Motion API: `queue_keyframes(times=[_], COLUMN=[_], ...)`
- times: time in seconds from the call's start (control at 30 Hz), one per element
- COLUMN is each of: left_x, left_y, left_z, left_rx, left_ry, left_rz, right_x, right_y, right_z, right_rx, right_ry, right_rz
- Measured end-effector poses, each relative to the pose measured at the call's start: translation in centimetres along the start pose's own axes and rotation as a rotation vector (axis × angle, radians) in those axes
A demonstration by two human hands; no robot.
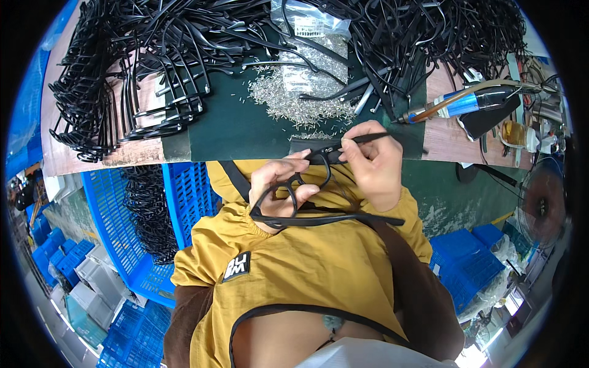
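Just in front of the table's near edge, my left hand [279, 181] is closed around a black eyeglass frame [331, 218], its fingers at the rims. One temple of the frame stretches to the right below my hands. My right hand [378, 168] pinches a black temple [371, 137] between thumb and fingers, its hinge end meeting the frame's upper corner. Fingers hide part of that joint, and whether a screw sits in it I cannot tell. Beyond my hands, a heap of tiny silver screws or pins [294, 101] lies on the dark green mat [224, 129].
Piles of black temples [184, 30] cover the table's back and left; another pile [423, 30] lies right. A clear plastic bag [313, 67] sits between them. A blue electric screwdriver [457, 105] lies at right, near a fan [543, 205]. A blue basket [110, 214] holds black frame parts.
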State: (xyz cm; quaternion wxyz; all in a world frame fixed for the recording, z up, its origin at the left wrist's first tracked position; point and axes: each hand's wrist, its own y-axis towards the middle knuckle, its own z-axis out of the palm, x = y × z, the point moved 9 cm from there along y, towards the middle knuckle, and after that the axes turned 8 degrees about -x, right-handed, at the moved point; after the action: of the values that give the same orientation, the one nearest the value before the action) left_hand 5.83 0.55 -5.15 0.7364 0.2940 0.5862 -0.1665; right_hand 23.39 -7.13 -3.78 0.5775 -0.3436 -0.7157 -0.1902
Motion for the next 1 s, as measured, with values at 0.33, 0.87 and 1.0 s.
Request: queue_keyframes(times=[0.33, 0.87, 1.0], left_x=[-0.9, -3.0, -2.9], left_y=[0.9, 1.3, 1.1], left_z=[-0.3, 2.8, 2.7], left_rx=[-0.242, 0.225, 0.211], left_ry=[-0.141, 0.384, 0.381], left_rz=[-0.130, 0.034, 0.086], right_x=[3.1, 0.8, 1.6], right_y=[-1.3, 7.0, 8.9], right_z=[0.0, -13.4, -8.9], right_rx=[0.023, -0.599, -0.090], right_ry=[-0.063, 0.543, 1.256], right_rz=[-0.597, -0.477, -0.356])
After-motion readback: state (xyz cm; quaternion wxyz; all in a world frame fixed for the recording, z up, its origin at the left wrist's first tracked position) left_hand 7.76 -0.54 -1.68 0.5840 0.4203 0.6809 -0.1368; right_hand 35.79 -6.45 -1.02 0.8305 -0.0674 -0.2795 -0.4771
